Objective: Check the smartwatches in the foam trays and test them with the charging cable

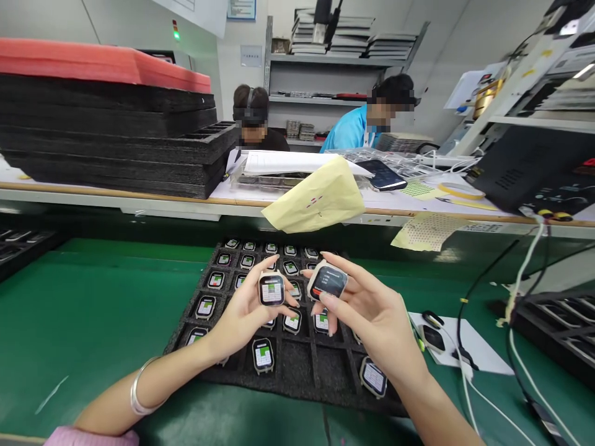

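My left hand (242, 316) is closed on a small smartwatch body (271, 289) whose lit screen shows green and white blocks. My right hand (372, 313) grips a second smartwatch body (328, 282) with a dark screen showing red and white text. Both hands hover side by side above a black foam tray (307, 365) on the green mat. Several more watch bodies sit in the tray's pockets, such as one (263, 355) near the front and one (372, 376) at the right. A silver bangle (137, 391) is on my left wrist.
A raised shelf (186, 198) runs across behind the tray, carrying a tall stack of black foam trays (111, 142), a yellow envelope (316, 198) and a phone (383, 175). Two people sit beyond it. Cables (515, 310) and a charger puck on white paper (434, 337) lie at the right.
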Available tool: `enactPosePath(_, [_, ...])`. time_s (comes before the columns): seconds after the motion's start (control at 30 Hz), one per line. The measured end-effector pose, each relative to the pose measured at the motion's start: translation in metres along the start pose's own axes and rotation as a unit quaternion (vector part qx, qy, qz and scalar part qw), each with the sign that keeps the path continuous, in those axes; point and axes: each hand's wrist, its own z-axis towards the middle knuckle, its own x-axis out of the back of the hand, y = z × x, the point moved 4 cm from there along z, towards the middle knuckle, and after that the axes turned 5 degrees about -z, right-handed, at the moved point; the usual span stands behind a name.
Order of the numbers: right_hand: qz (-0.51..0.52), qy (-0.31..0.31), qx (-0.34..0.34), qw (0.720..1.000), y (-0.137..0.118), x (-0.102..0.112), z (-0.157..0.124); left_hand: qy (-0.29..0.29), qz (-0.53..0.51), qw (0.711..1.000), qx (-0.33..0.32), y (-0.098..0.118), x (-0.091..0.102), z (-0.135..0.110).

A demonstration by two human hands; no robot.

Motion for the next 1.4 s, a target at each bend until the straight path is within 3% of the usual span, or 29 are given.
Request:
enactPosePath(0.23, [0.040, -0.006, 0.003, 0.999, 0.006, 0.002, 0.003, 0.014, 0.026, 1.000, -0.005, 0.004, -0.002, -0.002])
enactPosePath(0.53, [0.043, 0.046, -0.016, 0.998, 0.014, 0.001, 0.002, -0.004, 0.057, 0.998, -0.034, 0.006, -0.001, -0.004])
enactPosePath(0.87, [0.089, -0.022, -0.003, 0.996, 0.011, -0.006, -0.001, 0.021, 0.080, 0.996, -0.033, 0.007, 0.000, -0.002])
enactPosePath(1.4, [0.016, -0.030, 0.005, 0.999, 0.010, -0.001, -0.002, 0.018, 0.038, 0.999, -0.034, 0.007, 0.001, -0.002])
